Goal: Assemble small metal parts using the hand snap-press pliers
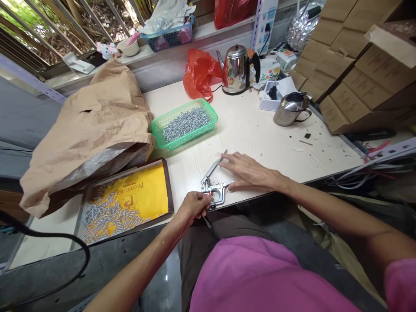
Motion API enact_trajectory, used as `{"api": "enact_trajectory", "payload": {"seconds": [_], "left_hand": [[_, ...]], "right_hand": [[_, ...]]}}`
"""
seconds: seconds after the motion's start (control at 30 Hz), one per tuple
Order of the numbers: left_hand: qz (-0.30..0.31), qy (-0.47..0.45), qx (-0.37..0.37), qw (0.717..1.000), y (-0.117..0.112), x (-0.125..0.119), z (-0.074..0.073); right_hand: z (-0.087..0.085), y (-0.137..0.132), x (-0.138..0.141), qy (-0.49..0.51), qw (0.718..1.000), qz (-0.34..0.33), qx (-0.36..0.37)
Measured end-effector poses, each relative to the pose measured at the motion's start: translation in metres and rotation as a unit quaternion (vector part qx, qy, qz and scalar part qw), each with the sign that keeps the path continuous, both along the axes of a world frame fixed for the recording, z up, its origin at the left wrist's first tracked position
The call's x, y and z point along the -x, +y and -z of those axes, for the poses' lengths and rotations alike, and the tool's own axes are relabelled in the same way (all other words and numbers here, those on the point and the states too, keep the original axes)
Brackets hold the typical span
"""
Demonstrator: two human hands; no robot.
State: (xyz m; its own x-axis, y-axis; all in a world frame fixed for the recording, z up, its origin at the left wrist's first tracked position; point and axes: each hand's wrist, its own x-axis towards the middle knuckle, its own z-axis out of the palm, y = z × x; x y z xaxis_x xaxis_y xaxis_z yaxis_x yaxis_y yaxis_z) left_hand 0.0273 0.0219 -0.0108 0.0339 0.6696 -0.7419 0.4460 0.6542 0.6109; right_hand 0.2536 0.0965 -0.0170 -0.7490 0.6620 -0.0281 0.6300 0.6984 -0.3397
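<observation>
A silver pistol-shaped metal frame lies at the table's front edge. Its long upper bar stands tilted up from one end, with a small dark coil spring near that joint. My left hand is closed in a pinch at the frame's left end, beside a small red part. Below those fingers a thin shiny strip pokes out; I cannot make out what it belongs to. My right hand has its fingers spread, the fingertips against the raised bar and the thumb by the frame's handle.
A green basket of small metal pieces stands behind the hands. To the left, a shallow tray holds loose springs on yellow packaging, below a large brown paper bag. A kettle, metal jug and cartons stand behind and right.
</observation>
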Motion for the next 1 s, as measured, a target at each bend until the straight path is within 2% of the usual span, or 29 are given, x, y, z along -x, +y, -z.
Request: {"api": "enact_trajectory", "payload": {"seconds": [0.13, 0.23, 0.47, 0.67, 0.73, 0.77, 0.83, 0.93, 1.0], "left_hand": [[-0.001, 0.007, 0.000, 1.000, -0.001, 0.000, 0.003], [-0.008, 0.007, -0.001, 1.000, -0.002, 0.001, 0.006], [-0.029, 0.016, -0.010, 0.999, -0.007, 0.001, 0.010], [-0.042, 0.020, -0.007, 0.999, -0.012, -0.001, 0.006], [-0.029, 0.038, -0.032, 0.998, -0.016, 0.001, 0.005], [-0.016, 0.064, -0.069, 0.995, -0.017, 0.001, 0.004], [0.022, 0.144, -0.194, 0.970, -0.018, 0.000, 0.003], [0.124, 0.238, -0.391, 0.880, -0.011, -0.009, 0.004], [0.211, 0.265, -0.446, 0.829, -0.001, -0.018, 0.006]], "right_hand": [[0.006, 0.033, 0.003, -0.056, 0.996, -0.069, 0.024], [0.009, 0.042, 0.009, -0.071, 0.992, -0.103, 0.019], [0.003, 0.031, 0.009, -0.069, 0.993, -0.096, -0.015], [-0.007, 0.015, 0.009, -0.091, 0.994, -0.054, -0.015], [-0.010, 0.010, 0.009, -0.097, 0.994, -0.044, -0.016], [-0.011, 0.007, 0.010, -0.099, 0.994, -0.041, -0.017], [-0.012, 0.002, 0.010, -0.099, 0.994, -0.041, -0.025], [-0.011, -0.003, 0.010, -0.094, 0.994, -0.042, -0.039], [-0.008, -0.003, 0.010, -0.088, 0.995, -0.038, -0.039]]}}
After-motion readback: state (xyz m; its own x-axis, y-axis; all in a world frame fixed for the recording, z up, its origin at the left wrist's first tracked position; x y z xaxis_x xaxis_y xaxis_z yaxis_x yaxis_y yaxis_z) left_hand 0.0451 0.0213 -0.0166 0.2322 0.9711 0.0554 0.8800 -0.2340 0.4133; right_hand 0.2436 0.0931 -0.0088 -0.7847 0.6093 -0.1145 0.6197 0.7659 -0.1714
